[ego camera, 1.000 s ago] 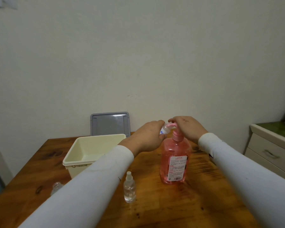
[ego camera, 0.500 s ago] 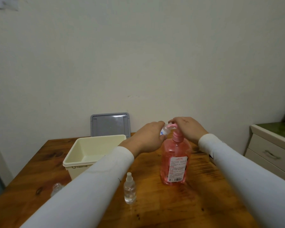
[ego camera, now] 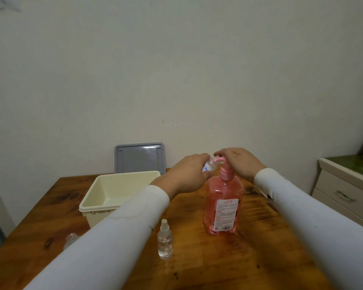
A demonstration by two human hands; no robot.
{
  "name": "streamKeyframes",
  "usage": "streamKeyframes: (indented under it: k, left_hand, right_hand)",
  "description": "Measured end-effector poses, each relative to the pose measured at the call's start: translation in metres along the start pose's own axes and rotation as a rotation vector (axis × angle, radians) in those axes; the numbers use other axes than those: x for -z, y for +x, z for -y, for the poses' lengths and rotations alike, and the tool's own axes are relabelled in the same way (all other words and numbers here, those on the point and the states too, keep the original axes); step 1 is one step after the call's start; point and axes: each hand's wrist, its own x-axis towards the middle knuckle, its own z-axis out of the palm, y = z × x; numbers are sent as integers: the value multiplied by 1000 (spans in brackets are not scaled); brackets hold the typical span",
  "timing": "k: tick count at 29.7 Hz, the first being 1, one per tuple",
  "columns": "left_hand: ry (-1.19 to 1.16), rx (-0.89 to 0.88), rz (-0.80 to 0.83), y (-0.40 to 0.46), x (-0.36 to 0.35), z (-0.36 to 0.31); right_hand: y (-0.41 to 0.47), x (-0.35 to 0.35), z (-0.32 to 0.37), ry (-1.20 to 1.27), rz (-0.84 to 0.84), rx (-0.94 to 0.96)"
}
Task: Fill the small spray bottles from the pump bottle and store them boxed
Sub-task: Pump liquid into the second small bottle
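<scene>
A pink pump bottle [ego camera: 222, 206] stands on the wooden table [ego camera: 228, 268]. My right hand [ego camera: 238, 162] rests on its pump head, fingers laid over the top. My left hand [ego camera: 189, 174] grips a small clear spray bottle [ego camera: 209, 165] tilted with its mouth at the pump's spout. A capped small spray bottle [ego camera: 165, 240] stands upright near the table's front. Another small clear bottle [ego camera: 70, 239] peeks out beside my left sleeve, mostly hidden. A cream plastic box [ego camera: 105, 201] sits open at the left.
A grey lid [ego camera: 139, 158] leans against the wall behind the box. A white drawer cabinet [ego camera: 344, 191] stands to the right of the table. The wall runs close behind the table's far edge.
Both hands stay at the pump head; the view has shifted only slightly. No clear movement of the bottles.
</scene>
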Motion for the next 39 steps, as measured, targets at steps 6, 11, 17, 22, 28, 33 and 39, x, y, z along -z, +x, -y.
streamKeyframes:
  k: [6,11,17,22,28,33,39]
  left_hand:
    - [-56,15,6,-3,-11,5]
    - [-40,17,18,-1,-7,5]
    - [-18,-11,-9,2,2,3]
    - [-42,22,16,0,-10,7]
    - [-21,1,6,1,0,2]
    - [-30,5,5,2,-2,4]
    - [-26,27,51,0,-7,6]
  right_hand:
    - [-4,-13,-10,108,-1,-24]
    - [-2,-10,-7,83,-4,-33]
    - [3,-4,-4,46,-21,-8]
    - [1,-17,-13,132,-17,-20]
    - [2,-9,-6,137,-47,-36]
    - [2,-12,-8,175,-51,-34]
    - [-1,-15,-9,95,-16,-40]
